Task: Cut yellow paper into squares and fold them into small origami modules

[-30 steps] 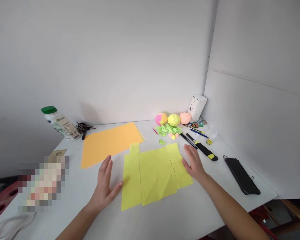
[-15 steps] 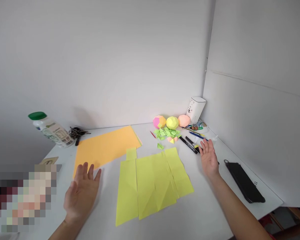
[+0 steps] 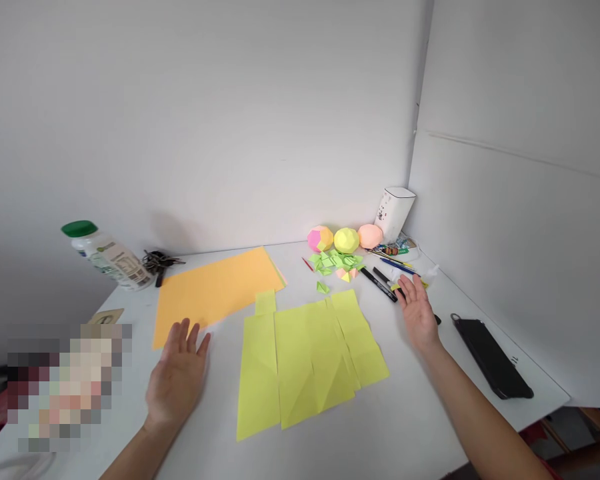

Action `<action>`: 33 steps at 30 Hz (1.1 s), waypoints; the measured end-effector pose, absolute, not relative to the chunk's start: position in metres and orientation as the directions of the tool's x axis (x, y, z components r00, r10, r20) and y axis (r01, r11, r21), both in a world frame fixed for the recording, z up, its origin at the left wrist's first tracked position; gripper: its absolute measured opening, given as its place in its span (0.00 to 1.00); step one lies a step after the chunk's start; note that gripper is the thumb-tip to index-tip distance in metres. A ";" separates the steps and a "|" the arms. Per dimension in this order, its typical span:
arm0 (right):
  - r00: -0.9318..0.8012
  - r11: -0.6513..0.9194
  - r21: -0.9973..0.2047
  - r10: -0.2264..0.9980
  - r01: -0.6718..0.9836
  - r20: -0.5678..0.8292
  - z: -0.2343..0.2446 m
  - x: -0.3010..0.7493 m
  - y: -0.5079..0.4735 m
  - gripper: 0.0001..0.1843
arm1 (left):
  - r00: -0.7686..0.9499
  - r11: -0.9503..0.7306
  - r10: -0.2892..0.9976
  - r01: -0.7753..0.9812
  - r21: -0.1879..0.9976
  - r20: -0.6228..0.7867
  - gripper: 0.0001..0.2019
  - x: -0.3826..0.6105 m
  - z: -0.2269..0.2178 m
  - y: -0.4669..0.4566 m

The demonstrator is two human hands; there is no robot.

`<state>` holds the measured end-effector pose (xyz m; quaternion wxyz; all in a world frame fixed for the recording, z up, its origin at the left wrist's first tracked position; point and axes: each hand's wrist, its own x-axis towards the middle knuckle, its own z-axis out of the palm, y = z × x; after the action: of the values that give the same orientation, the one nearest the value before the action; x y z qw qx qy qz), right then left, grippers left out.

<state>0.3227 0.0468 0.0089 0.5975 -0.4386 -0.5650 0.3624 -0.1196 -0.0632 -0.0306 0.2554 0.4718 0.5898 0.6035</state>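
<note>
My left hand (image 3: 177,377) is open, palm turned up, holding nothing, between the orange paper (image 3: 215,287) and the creased yellow-green paper pieces (image 3: 300,360). Open as well, my right hand (image 3: 417,313) is at the right beside the black markers (image 3: 379,285), partly covering a pen-like item behind it. The yellow-green pieces lie flat in the middle, edges close together, with a small square (image 3: 265,302) at their upper left. Behind them sits a pile of folded green paper units (image 3: 336,261), with a pink-and-yellow folded piece (image 3: 347,274) in front.
Three faceted paper balls (image 3: 347,241) line the wall, near a white container (image 3: 395,213). A green-capped bottle (image 3: 110,257) and keys (image 3: 160,261) are at back left. A black phone (image 3: 493,357) lies near the right edge. A blurred patch (image 3: 75,387) covers the left side.
My left hand has shifted slightly right and its fingers sit a little closer together. My right hand stays nearly in place. The view has tilted slightly; the papers have not visibly moved.
</note>
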 end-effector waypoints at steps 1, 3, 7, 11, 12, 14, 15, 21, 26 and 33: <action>0.105 0.354 -0.933 0.927 0.071 0.360 0.009 0.323 0.046 0.31 | -0.410 -0.163 0.861 0.341 0.926 0.302 0.26 -0.124 -0.032 -0.060; 0.044 0.376 -0.908 0.920 0.186 0.390 0.014 0.319 0.049 0.29 | -0.302 -0.111 0.882 0.615 0.781 0.363 0.27 -0.139 -0.031 -0.047; -0.337 0.500 -0.758 0.861 0.418 0.382 0.038 0.272 0.078 0.14 | 0.035 -0.079 0.971 0.981 0.178 0.238 0.22 -0.179 -0.020 -0.005; -0.694 0.623 -0.497 0.718 0.604 0.057 0.058 0.172 0.122 0.11 | 0.159 -0.159 0.987 0.987 0.026 -0.010 0.11 -0.193 -0.010 0.021; -0.702 0.618 -0.482 0.712 0.621 0.009 0.059 0.145 0.130 0.09 | 0.160 -0.160 0.987 0.987 0.021 -0.015 0.10 -0.191 -0.009 0.023; -0.685 0.583 -0.456 0.724 0.673 -0.084 0.058 0.098 0.143 0.06 | 0.147 -0.147 0.989 0.989 -0.002 -0.028 0.08 -0.184 -0.008 0.024; -0.664 0.557 -0.443 0.737 0.703 -0.128 0.056 0.079 0.147 0.07 | 0.134 -0.134 0.990 0.991 -0.012 -0.036 0.08 -0.180 -0.007 0.023; -0.420 0.285 -0.429 0.868 0.857 -0.264 0.048 0.029 0.169 0.14 | -0.006 0.002 0.997 0.999 -0.047 -0.080 0.10 -0.173 0.009 0.028; -0.263 0.030 -0.530 0.891 0.848 -0.370 0.047 0.030 0.185 0.14 | -0.020 0.018 0.997 0.999 -0.032 -0.072 0.13 -0.175 0.026 0.027; -0.185 -0.220 -0.587 0.814 0.779 -0.550 0.046 0.021 0.191 0.12 | 0.050 -0.048 0.998 0.998 -0.038 0.039 0.12 -0.172 0.012 0.020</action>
<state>0.0210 0.1908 0.0460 0.0193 -0.6382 -0.6243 0.4501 -0.1719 0.0197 0.0123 -0.0273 0.7240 0.6893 0.0012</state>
